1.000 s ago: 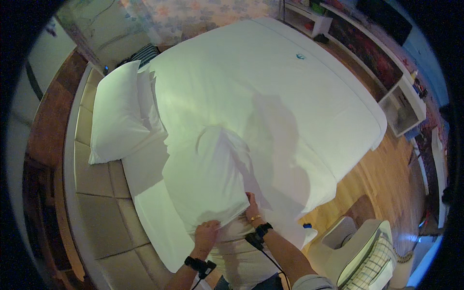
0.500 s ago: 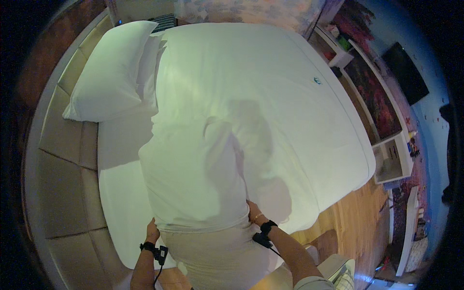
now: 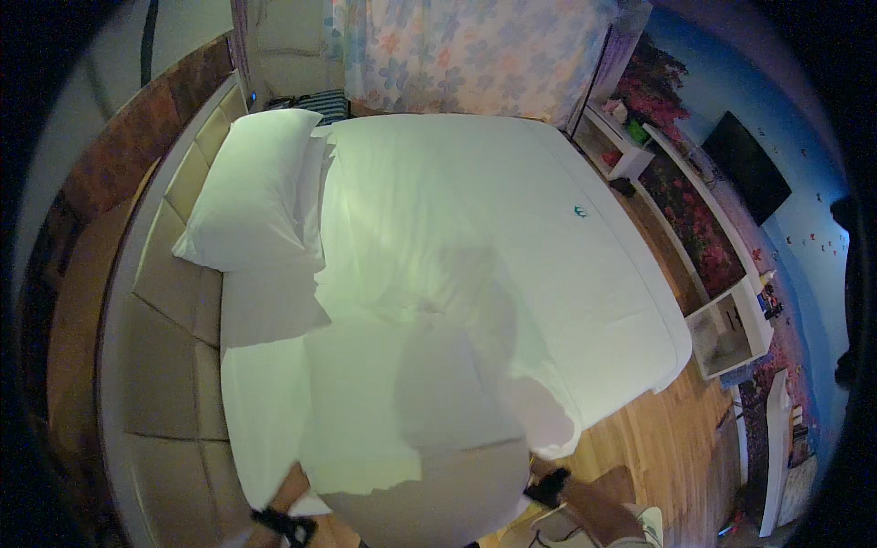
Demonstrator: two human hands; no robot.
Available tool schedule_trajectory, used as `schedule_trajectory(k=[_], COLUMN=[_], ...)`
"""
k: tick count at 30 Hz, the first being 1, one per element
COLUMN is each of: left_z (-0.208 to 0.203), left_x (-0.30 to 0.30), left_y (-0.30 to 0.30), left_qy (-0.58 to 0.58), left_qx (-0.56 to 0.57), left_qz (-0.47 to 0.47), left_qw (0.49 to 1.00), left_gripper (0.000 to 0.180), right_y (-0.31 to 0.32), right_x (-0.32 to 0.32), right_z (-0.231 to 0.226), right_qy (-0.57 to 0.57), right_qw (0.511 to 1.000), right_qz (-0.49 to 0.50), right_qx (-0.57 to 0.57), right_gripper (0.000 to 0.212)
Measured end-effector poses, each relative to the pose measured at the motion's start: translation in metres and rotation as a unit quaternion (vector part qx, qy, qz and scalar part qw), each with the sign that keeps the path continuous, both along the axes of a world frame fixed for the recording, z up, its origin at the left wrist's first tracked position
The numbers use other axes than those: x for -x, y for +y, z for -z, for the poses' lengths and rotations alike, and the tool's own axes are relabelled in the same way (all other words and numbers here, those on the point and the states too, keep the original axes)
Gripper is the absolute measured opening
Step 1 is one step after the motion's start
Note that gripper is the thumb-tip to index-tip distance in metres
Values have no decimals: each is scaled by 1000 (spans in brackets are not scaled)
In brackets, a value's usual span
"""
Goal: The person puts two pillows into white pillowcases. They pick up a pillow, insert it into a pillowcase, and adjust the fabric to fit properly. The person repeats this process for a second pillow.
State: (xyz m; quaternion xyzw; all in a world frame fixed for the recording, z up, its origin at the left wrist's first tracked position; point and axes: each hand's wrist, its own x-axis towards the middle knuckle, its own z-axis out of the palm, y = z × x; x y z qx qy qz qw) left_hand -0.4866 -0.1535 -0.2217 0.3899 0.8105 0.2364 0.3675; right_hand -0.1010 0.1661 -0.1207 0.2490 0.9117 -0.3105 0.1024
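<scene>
A white duvet (image 3: pixel 457 192) covers most of the bed, and its near part bulges up between my two hands, half in shadow. My left hand (image 3: pixel 292 484) is closed on the left side of this near part, its fingers mostly hidden by the cloth. On the opposite side my right hand (image 3: pixel 541 469) grips the duvet's edge, slightly blurred, with its fingertips out of sight. Both wrists carry black strapped devices. A white pillow (image 3: pixel 251 187) lies at the far end of the headboard, and the white sheet (image 3: pixel 260 384) shows beside the duvet.
The padded beige headboard (image 3: pixel 169 374) runs along the left. Wooden floor (image 3: pixel 639 434) and a pale chair (image 3: pixel 571 530) lie at lower right. White shelving (image 3: pixel 731 333) and a dark screen (image 3: pixel 746 164) line the right wall. A floral curtain (image 3: pixel 457 55) hangs beyond the bed.
My view has tilted up, showing more curtain. The raised hump of the duvet has flattened toward the bed, while its near part now bulges between my hands. Both hands keep hold.
</scene>
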Motion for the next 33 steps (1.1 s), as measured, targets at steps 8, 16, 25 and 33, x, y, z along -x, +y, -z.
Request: schedule_trajectory(k=[8,16,25,33], left_z=[-204,-172,-142,-110], left_x=[40,-4,16,22], left_y=[69,45,80,113], left_qy=[68,108,123,223], left_qx=[167,34,55,61], left_qz=[75,208,246,185], left_qw=[981,972,960,955], left_gripper=[21,25,27,26], right_y=[47,-60,-116,-109], right_x=[-17,-49,-28,-19], right_z=[3,-74,-39,-1], right_qy=[-102,4,-42,-33], right_qw=[978,990,958,943], right_qz=[-7,130,280,292], right_qx=[-183,-45,-41,-156], right_gripper=[32,27,25,23])
